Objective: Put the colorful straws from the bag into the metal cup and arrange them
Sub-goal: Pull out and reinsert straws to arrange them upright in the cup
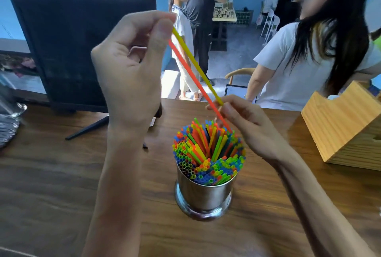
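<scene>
A metal cup stands on the wooden table, packed with many colorful straws. My left hand is raised above and left of the cup, pinching the upper ends of a yellow straw and an orange straw. Both straws slant down to the right. My right hand is just right of the cup's rim and pinches the yellow straw's lower end; the orange straw passes by its fingers with its tip down among the straws in the cup. No bag is in view.
A black monitor on a stand sits at the back left. A wooden box stands at the right. A glass object is at the left edge. A person in a white shirt stands beyond the table, with others farther back.
</scene>
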Demonstrator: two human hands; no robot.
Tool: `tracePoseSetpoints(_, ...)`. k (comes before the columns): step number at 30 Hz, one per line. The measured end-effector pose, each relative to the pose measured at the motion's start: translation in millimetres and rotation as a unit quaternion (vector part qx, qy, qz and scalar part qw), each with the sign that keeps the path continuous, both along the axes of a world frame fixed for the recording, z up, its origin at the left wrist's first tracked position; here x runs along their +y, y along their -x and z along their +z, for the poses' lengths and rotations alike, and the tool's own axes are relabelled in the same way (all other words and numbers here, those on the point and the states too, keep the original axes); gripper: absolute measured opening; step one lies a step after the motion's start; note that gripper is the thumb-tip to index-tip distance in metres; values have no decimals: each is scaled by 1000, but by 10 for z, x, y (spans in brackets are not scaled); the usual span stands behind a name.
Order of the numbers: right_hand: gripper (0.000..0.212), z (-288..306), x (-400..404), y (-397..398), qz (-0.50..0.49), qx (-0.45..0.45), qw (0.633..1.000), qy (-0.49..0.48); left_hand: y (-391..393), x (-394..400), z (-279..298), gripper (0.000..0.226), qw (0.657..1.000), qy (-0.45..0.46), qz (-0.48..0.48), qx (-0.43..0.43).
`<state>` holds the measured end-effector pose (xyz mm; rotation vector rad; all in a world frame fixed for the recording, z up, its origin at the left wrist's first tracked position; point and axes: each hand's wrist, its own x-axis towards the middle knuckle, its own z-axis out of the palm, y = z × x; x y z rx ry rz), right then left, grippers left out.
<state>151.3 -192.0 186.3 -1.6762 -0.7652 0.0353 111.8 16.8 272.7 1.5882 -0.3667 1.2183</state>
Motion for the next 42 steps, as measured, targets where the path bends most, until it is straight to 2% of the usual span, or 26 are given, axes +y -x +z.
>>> tracePoseSetpoints(4, 32, 89, -153, 5, 3, 72, 990, -124, -2, 72, -102, 8, 998, 68, -2, -6)
tracePoseSetpoints(6, 36, 115, -192, 39, 4, 69, 994, -83, 1, 48, -157, 8, 995, 100, 1, -8)
tracePoseSetpoints(9, 37, 103, -186, 98, 49, 43, 997, 48, -2, -27, -206, 7, 990, 139, 12, -11)
tracePoseSetpoints(12, 38, 79, -163, 148, 80, 50, 994, 63, -3, -68, -255, 8, 986, 165, 23, -16)
tracePoseSetpoints(15, 32, 92, -185, 135, 39, 50, 998, 7, -15, -56, -314, 8, 986, 162, 32, -5)
tracePoseSetpoints(18, 18, 159, -258, 72, -47, 66, 989, -127, -16, 61, -391, 8, 991, 121, 9, 48)
tracePoseSetpoints(20, 21, 242, -321, 32, -89, 91, 968, -217, 9, 165, -455, 9, 990, 72, -49, 111)
tracePoseSetpoints(24, 28, 412, -382, -39, -116, 106, 927, -341, 78, 143, -588, 12, 949, -5, -189, 252)
tracePoseSetpoints(26, 25, 468, -372, -43, -131, 82, 923, -353, 84, 79, -646, 14, 920, -72, -220, 316)
tracePoseSetpoints(29, 21, 502, -335, 9, -155, 31, 940, -303, 41, 70, -704, 15, 864, -232, -235, 380)
tracePoseSetpoints(30, 19, 486, -318, 25, -160, 15, 947, -279, 18, 69, -715, 13, 858, -260, -223, 382)
tracePoseSetpoints(31, 16, 459, -308, 36, -165, -7, 953, -253, -12, 50, -723, 10, 868, -257, -205, 371)
tracePoseSetpoints(33, 15, 372, -288, 56, -172, -59, 963, -197, -96, -24, -740, 4, 908, -190, -159, 338)
tracePoseSetpoints(35, 33, 257, -251, 91, -157, -92, 971, -153, -200, -103, -760, 6, 922, -168, -103, 334)
tracePoseSetpoints(36, 39, 198, -226, 119, -149, -93, 975, -133, -250, -121, -783, 9, 912, -193, -87, 353)
tracePoseSetpoints(38, 38, 68, -178, 167, -155, -101, 980, -73, -333, -123, -834, 16, 872, -274, -79, 398)
tracePoseSetpoints(40, 23, -55, -170, 200, -169, -139, 976, 10, -375, -114, -863, 15, 848, -316, -76, 419)
tracePoseSetpoints(42, 8, -134, -186, 219, -169, -174, 967, 72, -383, -112, -868, 14, 846, -319, -77, 420)
